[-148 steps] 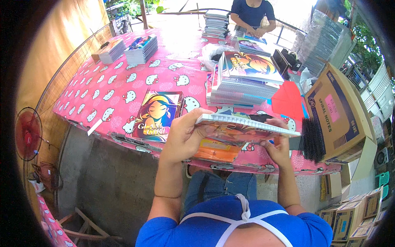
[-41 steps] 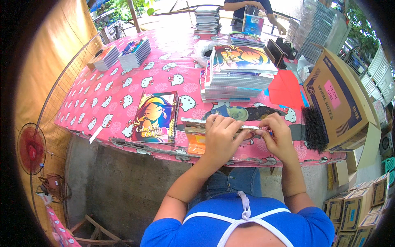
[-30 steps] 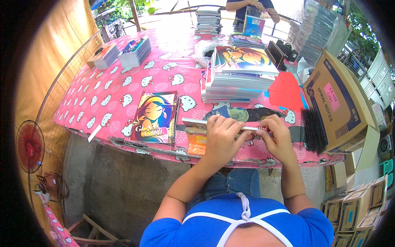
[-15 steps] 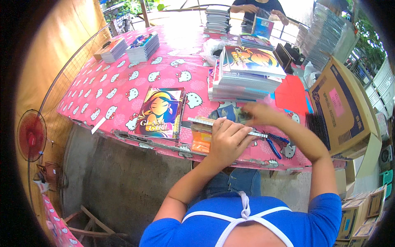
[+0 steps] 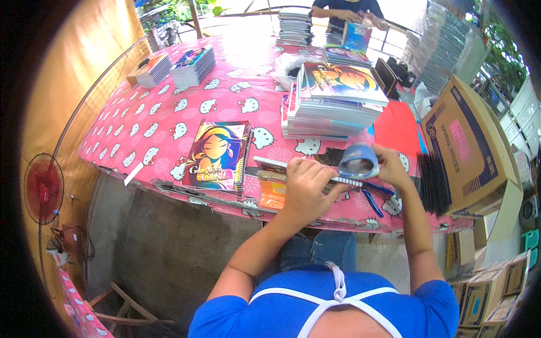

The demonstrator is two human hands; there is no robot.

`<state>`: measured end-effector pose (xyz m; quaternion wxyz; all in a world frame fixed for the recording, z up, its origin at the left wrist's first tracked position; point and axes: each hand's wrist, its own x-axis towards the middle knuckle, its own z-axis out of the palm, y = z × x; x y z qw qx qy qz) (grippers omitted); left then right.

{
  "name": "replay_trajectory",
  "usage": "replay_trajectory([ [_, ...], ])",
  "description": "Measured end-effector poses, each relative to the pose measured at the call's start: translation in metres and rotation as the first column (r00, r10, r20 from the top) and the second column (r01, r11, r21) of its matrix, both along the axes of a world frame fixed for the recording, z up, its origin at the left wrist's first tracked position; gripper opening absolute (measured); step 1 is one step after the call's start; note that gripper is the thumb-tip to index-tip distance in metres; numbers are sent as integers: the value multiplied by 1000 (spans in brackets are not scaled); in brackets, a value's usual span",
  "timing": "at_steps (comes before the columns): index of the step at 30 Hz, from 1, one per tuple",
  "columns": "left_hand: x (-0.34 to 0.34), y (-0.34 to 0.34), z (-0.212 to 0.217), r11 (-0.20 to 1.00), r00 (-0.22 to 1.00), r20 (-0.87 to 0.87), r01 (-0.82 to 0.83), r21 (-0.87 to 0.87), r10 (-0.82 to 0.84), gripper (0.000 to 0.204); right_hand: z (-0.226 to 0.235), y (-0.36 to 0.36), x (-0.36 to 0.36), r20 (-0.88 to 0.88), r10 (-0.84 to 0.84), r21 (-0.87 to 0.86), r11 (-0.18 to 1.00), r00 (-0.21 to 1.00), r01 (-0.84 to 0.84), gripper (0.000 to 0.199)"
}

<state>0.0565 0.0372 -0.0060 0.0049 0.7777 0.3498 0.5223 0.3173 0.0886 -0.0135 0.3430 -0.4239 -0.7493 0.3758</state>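
Observation:
My left hand (image 5: 309, 186) is closed over the upper edge of a notebook (image 5: 270, 164), which stands on edge near the front of the table. A row of small holes or coils runs along that edge. My right hand (image 5: 391, 164) grips a blue hollow, round thing (image 5: 350, 153), open at one end and held just above the notebook's right end; motion blur hides its exact kind. Under the left hand, an orange packet or cover (image 5: 272, 194) shows. Blue-handled pliers (image 5: 373, 201) lie right of the notebook. Left of it lies a spiral notebook (image 5: 217, 155) with an illustrated cover.
A tall notebook stack (image 5: 335, 112) stands behind my hands, with red sheets (image 5: 397, 127) beside it. Black coils (image 5: 433, 183) lie by a cardboard box (image 5: 470, 149) at the right. More notebook stacks (image 5: 193, 66) sit farther back. Across the table, a person (image 5: 349, 14) handles a notebook.
My right hand has picked up the blue round thing from behind the notebook and brought it over the notebook's right end. My left hand keeps its hold.

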Motion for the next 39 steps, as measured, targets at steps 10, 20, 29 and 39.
replay_trajectory([
  [10, -33, -10, 28, 953, 942, -198, -293, -84, 272, 39, 3, 7, -33, -246, 54, 16, 999, 968, -51, 40],
  [20, -55, 6, 14, 958, 984, -7, -177, -223, 181, 35, -1, 31, -65, 0, -34, 146, 989, 999, 34, 43],
  [29, -84, 11, 4, 891, 897, 400, 18, -454, 186, 45, 43, 26, -107, 64, -58, -22, 998, 996, 60, 44],
  [39, -100, 27, -28, 820, 511, 857, 463, -335, 62, 29, 47, 23, -121, -127, 77, 140, 988, 989, -59, 39],
])
